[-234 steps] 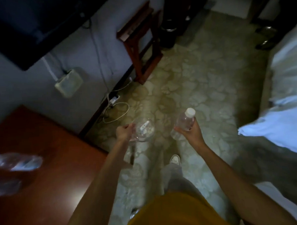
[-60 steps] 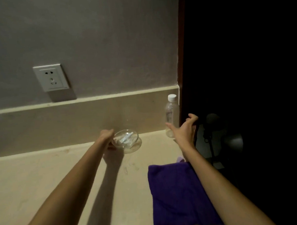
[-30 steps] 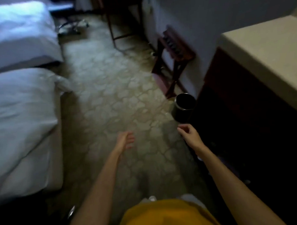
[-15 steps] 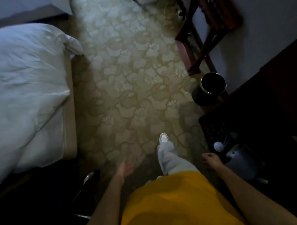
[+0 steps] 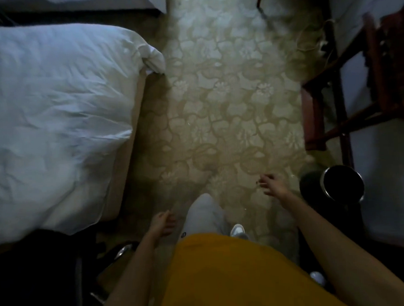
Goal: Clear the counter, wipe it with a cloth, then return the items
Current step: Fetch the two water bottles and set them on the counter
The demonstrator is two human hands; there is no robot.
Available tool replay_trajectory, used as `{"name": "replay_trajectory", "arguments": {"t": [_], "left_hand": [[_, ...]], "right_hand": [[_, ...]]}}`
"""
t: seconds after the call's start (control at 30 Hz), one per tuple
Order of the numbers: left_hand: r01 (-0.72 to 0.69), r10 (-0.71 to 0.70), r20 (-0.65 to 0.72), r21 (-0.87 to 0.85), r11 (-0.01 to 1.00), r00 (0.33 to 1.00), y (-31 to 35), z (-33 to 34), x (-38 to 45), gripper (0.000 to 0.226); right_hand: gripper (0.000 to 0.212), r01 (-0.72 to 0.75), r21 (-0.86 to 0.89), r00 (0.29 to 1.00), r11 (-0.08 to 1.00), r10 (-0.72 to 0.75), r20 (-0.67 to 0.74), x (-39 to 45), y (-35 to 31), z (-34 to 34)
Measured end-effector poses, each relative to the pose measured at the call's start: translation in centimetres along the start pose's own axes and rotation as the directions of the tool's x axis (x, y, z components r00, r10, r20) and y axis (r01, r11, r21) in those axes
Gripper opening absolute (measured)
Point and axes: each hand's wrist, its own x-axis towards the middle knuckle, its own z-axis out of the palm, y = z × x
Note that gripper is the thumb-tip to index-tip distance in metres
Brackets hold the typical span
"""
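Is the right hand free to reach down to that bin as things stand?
Probably yes. The right hand is open and empty, just left of the bin, with only bare floor between them. The bin sits lower, so some bending looks needed.

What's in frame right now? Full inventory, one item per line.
bed: 1, white rumpled cover, left side
second bed: 1, white, only an edge at the top left
carpet: 1, beige with floral pattern, down the centre
wooden rack: 1, dark red-brown, right side by the wall
cable: 1, pale, on the floor at upper right
bin: 1, dark with shiny rim, lower right on the floor
wall: 1, pale grey, right edge
dark object: too dim to identify, lower left
left hand: 1, empty, lower centre
right hand: 1, empty, fingers spread, near the bin
shirt: 1, mustard yellow, bottom centre
leg: 1, light grey trousers
shoe: 1, white
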Motion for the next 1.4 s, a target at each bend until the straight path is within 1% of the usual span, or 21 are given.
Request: {"name": "replay_trajectory", "arguments": {"t": [0.07, 0.13, 0.17, 0.23, 0.27, 0.3, 0.37, 0.4, 0.47, 0.57, 0.6, 0.67, 0.73, 0.83, 0.97, 1.0, 1.1, 1.2, 1.27, 1.33, 1.4], "left_hand": [[0.102, -0.102, -0.015, -0.023, 0.995, 0.995, 0.3, -1.8, 3.0, 0.037], [0.185, -0.186, 0.041, 0.025, 0.982, 0.982, 2.1, -3.2, 6.6, 0.054], [0.209, -0.212, 0.092, 0.048, 0.977, 0.973, 3.8, -3.8, 8.7, 0.06], [0.205, -0.213, 0.085, 0.094, 0.974, 0.973, 10.0, -4.3, 11.2, 0.057], [0.182, -0.187, 0.045, 0.089, 0.979, 0.981, 14.2, -4.6, 12.0, 0.051], [0.137, -0.14, 0.047, 0.063, 0.989, 0.989, 18.7, -4.8, 12.9, 0.044], [0.053, -0.061, 0.137, 0.057, 0.997, 0.989, 28.6, -4.5, 15.1, 0.026], [0.002, -0.012, 0.147, 0.069, 0.998, 0.989, 33.7, -4.4, 15.6, 0.023], [-0.155, 0.143, 0.144, 0.077, 0.985, 0.979, 44.0, -4.0, 15.9, 0.027], [-0.348, 0.326, 0.177, 0.111, 0.931, 0.928, 56.4, -3.3, 17.7, 0.032], [-0.383, 0.353, 0.201, 0.131, 0.915, 0.914, 59.5, -3.2, 18.7, 0.033], [-0.395, 0.361, 0.233, 0.121, 0.911, 0.903, 64.7, -3.2, 21.5, 0.033], [-0.365, 0.337, 0.212, 0.113, 0.924, 0.917, 68.5, -3.5, 24.6, 0.032], [-0.218, 0.199, 0.147, 0.13, 0.967, 0.969, 71.8, -4.1, 28.1, 0.028], [-0.049, 0.037, 0.092, 0.131, 0.99, 0.995, 74.2, -5.0, 31.6, 0.032], [-0.015, 0.003, 0.091, 0.126, 0.992, 0.996, 74.9, -5.3, 32.1, 0.033], [0.077, -0.089, 0.167, 0.079, 0.994, 0.982, 77.3, -5.7, 35.9, 0.044], [0.163, -0.175, 0.179, 0.081, 0.983, 0.968, 82.4, -5.8, 41.3, 0.04], [0.17, -0.175, 0.223, 0.041, 0.985, 0.959, 87.6, -4.7, 45.3, 0.037], [0.178, -0.196, 0.244, 0.095, 0.979, 0.95, 94.9, -3.2, 48.6, 0.031], [0.137, -0.17, 0.252, 0.144, 0.98, 0.953, 104.3, -1.4, 49.1, 0.026]], "right_hand": [[0.03, 0.013, -0.022, 1.0, 1.0, -0.013, 0.007, 3.3, -5.0, 0.4], [0.027, 0.001, -0.039, 1.0, 0.999, -0.001, 0.006, 6.7, -8.4, 0.6], [0.025, -0.03, -0.047, 1.0, 0.998, 0.029, -0.007, 8.0, -9.9, 0.6], [0.023, -0.112, -0.055, 0.993, 0.992, 0.111, -0.029, 9.5, -12.6, 0.3], [0.023, -0.144, -0.051, 0.989, 0.988, 0.142, -0.035, 10.1, -13.7, 0.2], [0.023, -0.167, -0.049, 0.985, 0.985, 0.165, -0.045, 10.9, -14.6, 0.1], [0.026, -0.195, -0.045, 0.979, 0.98, 0.192, -0.067, 12.5, -16.8, -0.3], [0.027, -0.209, -0.037, 0.976, 0.977, 0.206, -0.072, 13.1, -18.0, -0.4], [0.026, -0.246, -0.017, 0.967, 0.969, 0.244, -0.077, 14.4, -19.9, -0.5], [0.028, -0.288, 0.028, 0.954, 0.957, 0.29, -0.08, 17.9, -23.7, -1.0], [0.03, -0.294, 0.028, 0.952, 0.955, 0.296, -0.082, 19.3, -25.2, -1.1], [0.029, -0.29, 0.007, 0.954, 0.957, 0.289, -0.075, 23.2, -28.7, -1.4], [0.03, -0.259, 0.014, 0.964, 0.966, 0.259, -0.052, 27.4, -33.4, -1.5], [0.032, -0.227, -0.022, 0.974, 0.974, 0.227, -0.006, 33.6, -42.9, -2.7], [0.035, -0.072, -0.054, 0.997, 0.996, 0.072, -0.009, 41.7, -57.4, -5.2], [0.032, -0.037, -0.051, 0.999, 0.998, 0.036, -0.019, 43.2, -60.9, -5.8], [0.027, 0.037, -0.031, 0.999, 0.999, -0.038, -0.024, 47.6, -69.9, -7.2], [0.024, 0.02, -0.041, 0.999, 0.999, -0.022, -0.036, 52.3, -75.4, -8.3], [0.02, -0.016, -0.025, 0.999, 1.0, 0.014, -0.052, 55.4, -77.4, -8.9], [0.018, -0.112, -0.011, 0.989, 0.994, 0.11, -0.098, 57.8, -78.8, -9.9], [0.023, -0.196, 0.014, 0.972, 0.981, 0.196, -0.129, 59.6, -80.1, -10.8]]}}
